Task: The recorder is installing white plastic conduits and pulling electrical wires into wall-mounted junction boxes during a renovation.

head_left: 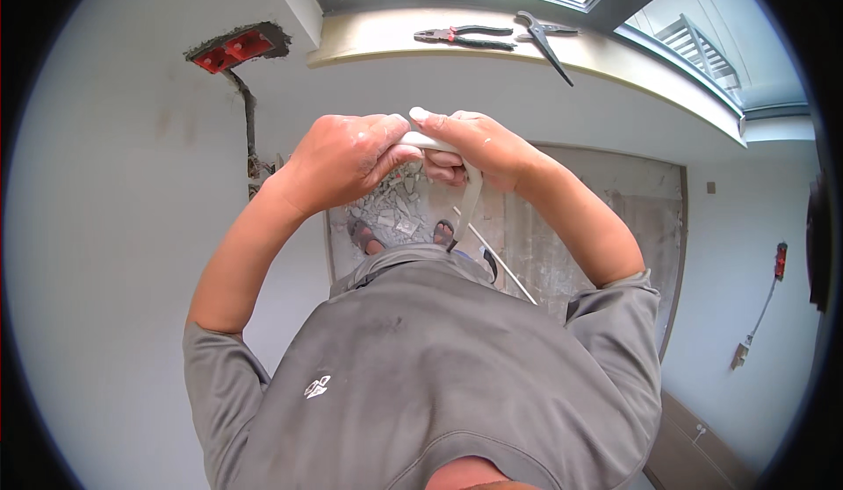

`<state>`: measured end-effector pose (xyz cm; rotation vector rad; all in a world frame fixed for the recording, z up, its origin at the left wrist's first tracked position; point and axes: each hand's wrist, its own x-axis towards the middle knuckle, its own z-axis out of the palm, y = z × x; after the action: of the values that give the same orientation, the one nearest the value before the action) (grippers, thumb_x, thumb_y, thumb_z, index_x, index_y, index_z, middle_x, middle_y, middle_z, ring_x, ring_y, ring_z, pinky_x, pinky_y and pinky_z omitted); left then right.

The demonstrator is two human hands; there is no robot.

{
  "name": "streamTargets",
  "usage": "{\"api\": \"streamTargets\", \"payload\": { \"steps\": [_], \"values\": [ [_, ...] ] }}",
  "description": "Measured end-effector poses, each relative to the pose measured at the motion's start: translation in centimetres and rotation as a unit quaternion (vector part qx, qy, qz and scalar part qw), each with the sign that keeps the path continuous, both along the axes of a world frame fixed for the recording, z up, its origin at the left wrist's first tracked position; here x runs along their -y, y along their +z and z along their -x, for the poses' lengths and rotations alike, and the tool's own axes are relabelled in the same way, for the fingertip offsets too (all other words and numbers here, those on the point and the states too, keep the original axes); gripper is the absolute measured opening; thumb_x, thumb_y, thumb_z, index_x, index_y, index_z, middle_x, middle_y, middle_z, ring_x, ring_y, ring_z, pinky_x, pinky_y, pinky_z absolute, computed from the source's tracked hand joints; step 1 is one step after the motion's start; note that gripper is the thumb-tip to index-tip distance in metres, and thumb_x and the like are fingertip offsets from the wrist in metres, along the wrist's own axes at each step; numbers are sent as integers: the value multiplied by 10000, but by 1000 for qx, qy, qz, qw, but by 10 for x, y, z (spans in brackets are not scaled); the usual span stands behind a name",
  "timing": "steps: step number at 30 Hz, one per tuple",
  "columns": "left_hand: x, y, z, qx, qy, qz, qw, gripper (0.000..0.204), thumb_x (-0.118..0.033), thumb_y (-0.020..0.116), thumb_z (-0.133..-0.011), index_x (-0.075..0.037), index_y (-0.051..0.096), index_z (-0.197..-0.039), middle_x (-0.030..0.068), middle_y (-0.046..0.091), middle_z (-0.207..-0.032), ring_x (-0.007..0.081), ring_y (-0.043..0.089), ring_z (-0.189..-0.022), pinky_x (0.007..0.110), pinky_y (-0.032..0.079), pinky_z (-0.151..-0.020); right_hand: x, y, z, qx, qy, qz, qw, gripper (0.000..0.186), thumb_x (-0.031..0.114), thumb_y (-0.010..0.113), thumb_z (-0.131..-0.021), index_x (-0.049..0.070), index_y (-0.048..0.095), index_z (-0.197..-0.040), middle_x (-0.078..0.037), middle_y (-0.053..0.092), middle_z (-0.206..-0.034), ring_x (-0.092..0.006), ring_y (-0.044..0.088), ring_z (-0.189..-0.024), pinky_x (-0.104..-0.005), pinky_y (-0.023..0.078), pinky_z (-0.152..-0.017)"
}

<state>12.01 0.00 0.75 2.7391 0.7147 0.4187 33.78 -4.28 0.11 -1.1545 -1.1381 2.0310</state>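
Observation:
Both of my hands are closed around a white plastic conduit pipe, held up in front of my chest. My left hand grips its end, with thumb and fingers pressed together. Close beside it, my right hand wraps the pipe, its thumb pointing toward the left hand. A short stretch of pipe shows between the hands. Past the right palm the pipe curves sharply and hangs down toward my waist. The fingers carry white dust, and the pipe's left tip is hidden in my left hand.
On the window sill lie combination pliers and a dark-handled cutting tool. Red socket boxes sit in the left wall above a chased groove. Rubble covers floor near my feet; a thin white pipe lies right of them.

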Motion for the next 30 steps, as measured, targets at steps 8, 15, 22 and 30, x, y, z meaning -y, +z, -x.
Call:
{"api": "streamTargets", "payload": {
  "steps": [8, 15, 22, 30],
  "values": [
    [9, 16, -65, 3, -13, 11, 1000, 269, -323, 659, -913, -65, 593, -879, 94, 612, -720, 304, 609, -659, 394, 473, -562, 21, 3, -75, -36, 2, 33, 999, 562, 481, 466, -1013, 125, 373, -588, 16, 344, -550, -123, 348, -519, -296, 286, -499],
    [19, 21, -101, -51, -42, -55, 996, 312, -383, 640, -921, -92, 576, -831, 67, 626, -715, 263, 640, -675, 373, 495, -566, 32, -2, -98, -1, 32, -35, 999, 617, 512, 449, -1017, 100, 413, -560, 21, 338, -520, -103, 316, -489, -289, 264, -472],
    [21, 32, -114, -25, -36, -8, 999, 252, -329, 646, -921, -93, 588, -854, 69, 638, -738, 282, 643, -686, 389, 491, -576, 36, -5, -104, -63, -2, -3, 998, 653, 543, 430, -1019, 104, 385, -539, 12, 344, -514, -111, 300, -480, -283, 265, -469],
    [30, 34, -117, -24, -44, 45, 998, 215, -271, 611, -953, -60, 570, -946, 114, 630, -803, 323, 624, -708, 396, 488, -593, 33, 4, -103, -43, -3, -79, 996, 654, 527, 452, -1020, 117, 374, -517, 26, 309, -502, -95, 300, -484, -272, 257, -467]
  ]
}}
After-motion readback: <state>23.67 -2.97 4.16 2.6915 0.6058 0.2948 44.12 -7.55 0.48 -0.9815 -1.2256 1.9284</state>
